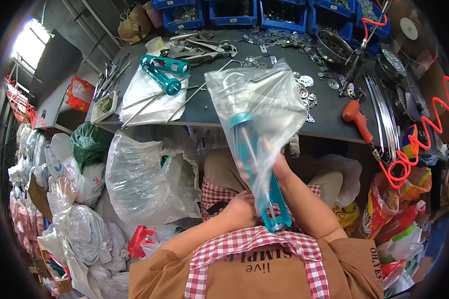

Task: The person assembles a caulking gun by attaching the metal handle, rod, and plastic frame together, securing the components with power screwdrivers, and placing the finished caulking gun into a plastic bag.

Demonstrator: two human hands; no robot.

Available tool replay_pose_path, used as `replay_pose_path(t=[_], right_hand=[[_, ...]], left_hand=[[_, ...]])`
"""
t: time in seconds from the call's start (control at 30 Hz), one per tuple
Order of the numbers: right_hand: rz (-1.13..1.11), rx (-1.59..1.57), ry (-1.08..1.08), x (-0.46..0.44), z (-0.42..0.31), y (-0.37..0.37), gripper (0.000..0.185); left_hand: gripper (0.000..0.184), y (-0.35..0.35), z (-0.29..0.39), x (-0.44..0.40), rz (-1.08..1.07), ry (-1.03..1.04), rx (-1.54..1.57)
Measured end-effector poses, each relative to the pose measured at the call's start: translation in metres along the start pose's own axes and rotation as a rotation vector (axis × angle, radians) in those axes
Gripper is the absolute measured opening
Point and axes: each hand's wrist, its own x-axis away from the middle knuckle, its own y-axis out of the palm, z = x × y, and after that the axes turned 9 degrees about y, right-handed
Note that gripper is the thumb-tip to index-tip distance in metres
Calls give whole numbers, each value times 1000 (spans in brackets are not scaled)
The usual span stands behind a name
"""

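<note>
The right hand (pixel 281 170) wraps a teal tubular metal tool (pixel 279 200) partly inside a clear plastic bag (pixel 269 97), the left hand (pixel 242 207) curled beside it, hold unclear.

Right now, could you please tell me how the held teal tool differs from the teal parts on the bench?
The teal tool is partly inside a clear plastic bag; the teal parts are outside it. The tool is held at a slant; the parts lie on pale sheets. They share a similar colour.
</note>
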Motion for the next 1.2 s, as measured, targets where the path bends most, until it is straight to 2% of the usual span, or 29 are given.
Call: replay_pose_path(t=[0.07, 0.1, 0.17, 0.2, 0.23, 0.3, 0.33, 0.37, 0.4, 0.43, 0.5, 0.57, 0.6, 0.63, 0.7, 0.73, 0.77, 0.8, 0.83, 0.87, 0.9, 0.93, 1.0, 1.1, 1.17, 1.2], right_hand=[[-83, 78, -151, 0, 1, 8, 53], [-75, 80, -153, 2, 1, 6, 53], [94, 246, -255, 1, 0, -4, 49], [177, 323, -302, 0, 1, -10, 48], [265, 407, -346, 0, 1, -18, 46], [437, 570, -426, -2, 3, -30, 43], [435, 570, -415, -8, 4, -34, 43], [513, 979, -666, -16, 5, -38, 37], [521, 1192, -779, -21, 8, -28, 34], [547, 1393, -909, -26, 11, -18, 32], [653, 2120, -809, -18, 6, 54, 27], [6, 2122, -440, 4, 17, 100, 30], [-193, 2077, -853, 11, 34, 88, 31], [-392, 1969, -1259, 14, 46, 72, 33], [-322, 2014, -1203, 14, 31, 54, 38], [-248, 2054, -1143, 15, 22, 45, 43], [-241, 2057, -1155, 16, 15, 34, 43], [-84, 2016, -1077, 18, 9, 23, 43], [67, 1966, -992, 22, 2, 15, 43], [122, 1959, -958, 26, -6, 11, 43], [173, 1952, -927, 28, -15, 8, 42], [214, 1947, -954, 27, -23, 7, 40], [221, 1933, -982, 17, -49, 9, 39], [290, 1939, -1020, -26, -112, 7, 39], [336, 1959, -1135, -59, -139, 5, 35], [430, 2027, -1062, -92, -172, 4, 30]], left_hand=[[31, 1, -1, -8, -26, -39, 308], [31, 7, -3, -7, -26, -33, 315], [28, 17, -11, 0, -149, -50, 431], [38, 9, -14, 5, -354, -187, 364], [38, -1, -21, 10, -350, -186, 367], [59, -18, -32, 19, 161, -437, 887], [59, -13, -27, 16, 166, -445, 891], [68, -3, -17, 8, 382, -385, 956], [78, 6, -8, -2, 605, -319, 1007], [82, 7, 12, -12, 630, -510, 1056], [74, 11, 13, -10, 798, -531, 1192], [63, -1, 7, 11, 891, -501, 1319], [57, -11, 2, 27, 970, -485, 1340], [51, -19, -4, 49, 1065, -472, 1331], [41, -29, -25, 115, 1377, -499, 1167], [36, -27, -39, 163, 1573, -593, 983], [31, -20, -54, 215, 1930, -867, 613], [28, -27, -45, 266, 1962, -1298, 308], [42, -6, -52, 369, 1831, -1496, 197], [37, 2, -24, 408, 1824, -1720, 73], [34, 7, 5, 443, 1811, -1944, -32], [34, 17, 30, 467, 1704, -2137, -140], [34, 47, 64, 487, 1384, -2412, -247], [34, 84, 77, 485, 990, -2551, -180], [35, 98, 70, 476, 828, -2547, -129], [35, 101, 65, 472, 772, -2539, -109]])
